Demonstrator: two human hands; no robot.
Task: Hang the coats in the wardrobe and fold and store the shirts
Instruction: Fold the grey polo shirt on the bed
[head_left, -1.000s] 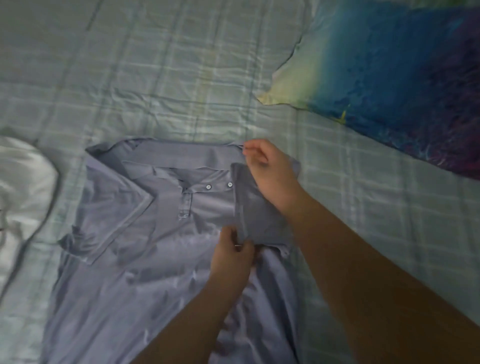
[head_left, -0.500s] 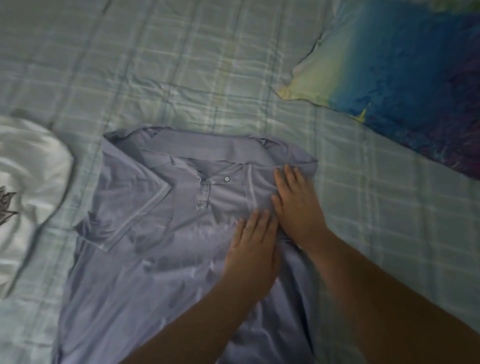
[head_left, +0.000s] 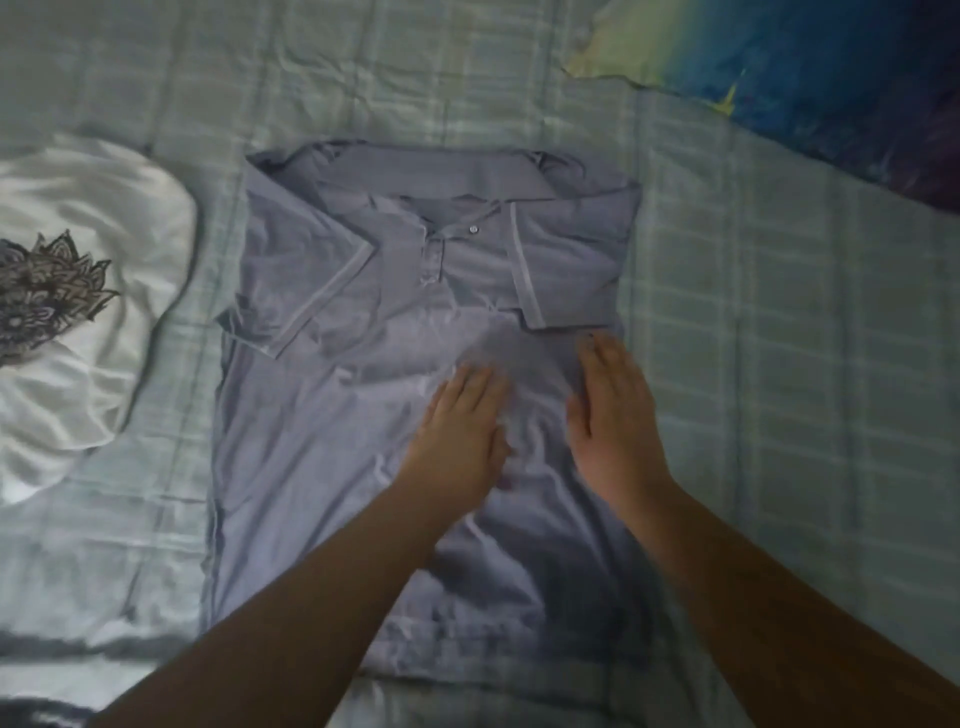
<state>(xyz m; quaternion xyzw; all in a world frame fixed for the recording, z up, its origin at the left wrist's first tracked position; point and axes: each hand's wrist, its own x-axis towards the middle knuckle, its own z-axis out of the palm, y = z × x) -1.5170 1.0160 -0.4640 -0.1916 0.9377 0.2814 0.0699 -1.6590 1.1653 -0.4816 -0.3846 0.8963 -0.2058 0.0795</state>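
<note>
A grey-blue polo shirt (head_left: 332, 441) lies face up on the bed, collar at the far end, with both short sleeves folded inward over the chest. My left hand (head_left: 462, 431) lies flat on the shirt's middle, fingers straight. My right hand (head_left: 613, 410) presses flat on the cloth just below the folded right sleeve, fingers straight and together. Neither hand holds anything.
A white shirt with a dark flower print (head_left: 78, 312) lies crumpled at the left. A blue and yellow pillow (head_left: 810, 67) sits at the far right. The pale green checked bedsheet (head_left: 779, 364) covers the bed all around.
My hands let go of the right sleeve after folding it in, flattened out, and slid down the shirt towards me. The view shifted so the shirt sits more central.
</note>
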